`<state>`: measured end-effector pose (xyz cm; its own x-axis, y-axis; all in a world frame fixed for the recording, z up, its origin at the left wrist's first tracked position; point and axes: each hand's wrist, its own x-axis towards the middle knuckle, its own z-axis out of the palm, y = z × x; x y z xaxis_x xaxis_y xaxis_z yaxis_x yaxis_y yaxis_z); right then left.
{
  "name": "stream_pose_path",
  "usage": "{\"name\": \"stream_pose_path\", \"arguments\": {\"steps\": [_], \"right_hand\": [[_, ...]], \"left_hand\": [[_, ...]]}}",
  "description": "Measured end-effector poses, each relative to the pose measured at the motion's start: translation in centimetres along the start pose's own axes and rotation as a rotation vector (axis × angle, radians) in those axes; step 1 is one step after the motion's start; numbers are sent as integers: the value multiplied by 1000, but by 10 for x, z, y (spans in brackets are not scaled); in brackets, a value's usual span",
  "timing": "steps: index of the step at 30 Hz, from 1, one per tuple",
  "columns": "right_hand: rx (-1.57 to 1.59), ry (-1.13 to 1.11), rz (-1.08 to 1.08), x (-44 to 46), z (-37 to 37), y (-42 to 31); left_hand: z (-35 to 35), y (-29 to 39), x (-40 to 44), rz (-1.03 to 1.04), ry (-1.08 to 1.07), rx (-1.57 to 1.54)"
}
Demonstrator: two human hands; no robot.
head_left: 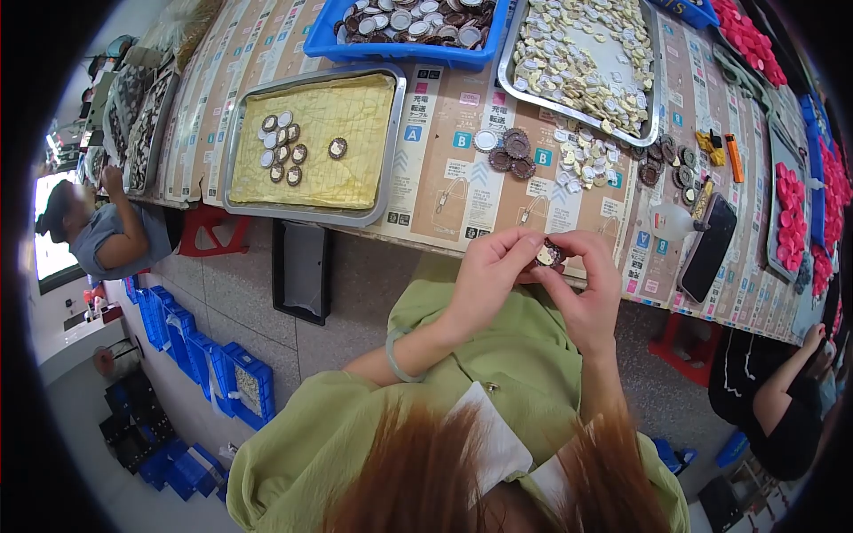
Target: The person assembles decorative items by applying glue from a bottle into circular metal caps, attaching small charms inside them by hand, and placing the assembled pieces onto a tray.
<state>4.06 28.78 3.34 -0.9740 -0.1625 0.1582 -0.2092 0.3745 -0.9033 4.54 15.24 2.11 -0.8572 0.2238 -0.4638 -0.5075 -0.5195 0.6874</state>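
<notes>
Both my hands meet at the table's front edge around a small dark-brown scalloped disc (549, 254) with a cream piece showing on its face. My left hand (491, 277) pinches it from the left, thumb and forefinger closed. From the other side my right hand (588, 291) grips its rim with closed fingers. Just beyond my hands lie a few loose brown scalloped discs (514, 153), one white-faced disc (485, 140) and a pile of small cream-white pieces (588, 160). To the left, a metal tray (397, 133) lined with yellow sheet bears several such discs.
A blue bin (404, 55) of brown and white caps and a metal tray (506, 75) of cream pieces stand at the back. On the right are a phone (708, 247), an orange cutter (734, 158) and red pieces (789, 213). People sit at both sides.
</notes>
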Motion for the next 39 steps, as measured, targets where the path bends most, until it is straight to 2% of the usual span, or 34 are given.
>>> {"name": "stream_pose_path", "arguments": {"steps": [7,10,12,14,16,17,18,19,21,22,24,26,28,29,31,32,34,37,39], "right_hand": [[177,-79,58,1,-6,16],[127,-64,33,5,-6,6],[73,-19,-2,5,-7,3],[160,141,24,-1,-13,13],[175,224,24,-5,-20,22],[219,391,52,-6,-23,27],[263,558,81,-8,-26,31],[272,564,78,-9,-31,35],[188,779,77,-12,-41,44],[191,781,74,-11,-45,49],[64,839,42,-9,-52,58],[6,816,110,-5,-55,61],[-106,702,197,-2,-55,72],[-18,686,180,0,-53,78],[17,642,209,2,-56,87],[50,600,248,2,-58,92],[37,599,288,4,-63,96],[203,609,330,4,-62,93],[301,687,229,2,-55,87]], "left_hand": [[2,9,-2,-70,22,-95],[1,8,-2,-16,-13,23],[-10,22,-1,80,77,218],[-36,38,8,422,299,397],[-74,61,15,573,590,625],[-99,70,18,628,687,814],[-118,77,18,681,782,1005],[-126,81,16,688,782,1012],[-131,89,14,772,1067,1719],[-127,90,16,777,1068,1719],[-109,81,25,913,896,1442],[-88,64,35,685,583,1140],[-66,54,47,732,388,1318],[-59,48,56,739,394,1316],[-54,42,72,943,365,1511],[-55,43,75,948,367,1511],[-56,48,79,935,218,1607],[-51,53,76,847,229,1571],[-55,54,75,859,289,1533]]}}
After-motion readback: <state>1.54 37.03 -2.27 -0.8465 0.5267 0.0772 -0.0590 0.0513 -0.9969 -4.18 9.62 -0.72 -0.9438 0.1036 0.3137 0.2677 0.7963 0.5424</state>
